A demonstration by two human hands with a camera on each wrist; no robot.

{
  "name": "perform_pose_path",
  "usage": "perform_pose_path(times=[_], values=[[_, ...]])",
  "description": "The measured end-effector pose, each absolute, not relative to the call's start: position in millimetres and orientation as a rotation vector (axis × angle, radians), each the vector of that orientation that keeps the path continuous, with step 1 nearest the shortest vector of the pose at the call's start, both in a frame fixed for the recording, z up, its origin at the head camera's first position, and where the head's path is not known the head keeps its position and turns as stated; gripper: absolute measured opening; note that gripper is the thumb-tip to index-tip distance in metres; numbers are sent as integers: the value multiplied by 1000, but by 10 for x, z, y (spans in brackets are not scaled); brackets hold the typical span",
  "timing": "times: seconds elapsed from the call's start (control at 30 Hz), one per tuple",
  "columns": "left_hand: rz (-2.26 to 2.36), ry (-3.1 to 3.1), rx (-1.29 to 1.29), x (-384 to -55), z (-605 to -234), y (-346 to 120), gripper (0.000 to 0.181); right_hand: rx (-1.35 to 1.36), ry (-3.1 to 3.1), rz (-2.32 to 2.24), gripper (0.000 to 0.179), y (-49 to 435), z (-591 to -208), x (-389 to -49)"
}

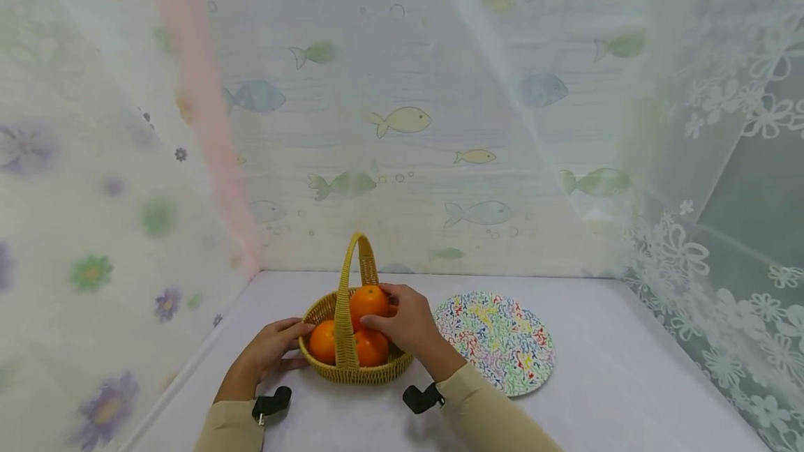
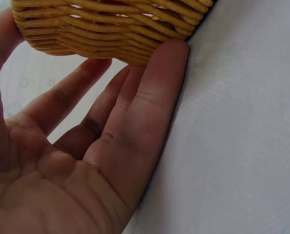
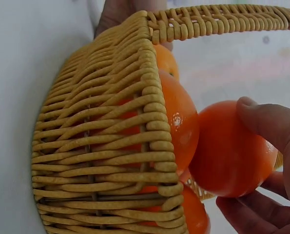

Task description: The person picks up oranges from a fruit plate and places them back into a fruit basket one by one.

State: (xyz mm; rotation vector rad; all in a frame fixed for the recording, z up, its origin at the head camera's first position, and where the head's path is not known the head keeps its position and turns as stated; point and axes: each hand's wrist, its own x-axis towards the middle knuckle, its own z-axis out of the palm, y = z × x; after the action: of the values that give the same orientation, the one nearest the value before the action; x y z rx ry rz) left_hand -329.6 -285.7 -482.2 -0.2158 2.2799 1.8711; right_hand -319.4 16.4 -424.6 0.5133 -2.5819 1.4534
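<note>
A yellow woven basket (image 1: 361,373) with a tall arched handle holds several oranges. My right hand (image 1: 410,321) grips the top orange (image 1: 368,303), thumb on one side and fingers on the other. In the right wrist view, that orange (image 3: 232,151) sits above the basket rim, against another orange (image 3: 179,124) lower down. At the basket's left side, my left hand (image 1: 271,349) holds it by the rim and wall. The left wrist view shows its fingers (image 2: 154,92) against the woven side, low by the tabletop. More oranges (image 1: 323,342) lie under the handle.
A round mat (image 1: 496,344) with a multicoloured squiggle pattern lies on the white tabletop (image 1: 628,368), right of the basket. Behind stands a curtain (image 1: 402,159) printed with fish; sheer flowered curtains (image 1: 82,264) hang along the sides.
</note>
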Motion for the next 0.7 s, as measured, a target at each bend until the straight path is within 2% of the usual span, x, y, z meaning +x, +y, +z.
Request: perform_pose_path(times=[0.7], values=[[1868,2302,-213,-3296,-4829,-2854,76,508,-2609,1402,76,195,-4239,-3122]])
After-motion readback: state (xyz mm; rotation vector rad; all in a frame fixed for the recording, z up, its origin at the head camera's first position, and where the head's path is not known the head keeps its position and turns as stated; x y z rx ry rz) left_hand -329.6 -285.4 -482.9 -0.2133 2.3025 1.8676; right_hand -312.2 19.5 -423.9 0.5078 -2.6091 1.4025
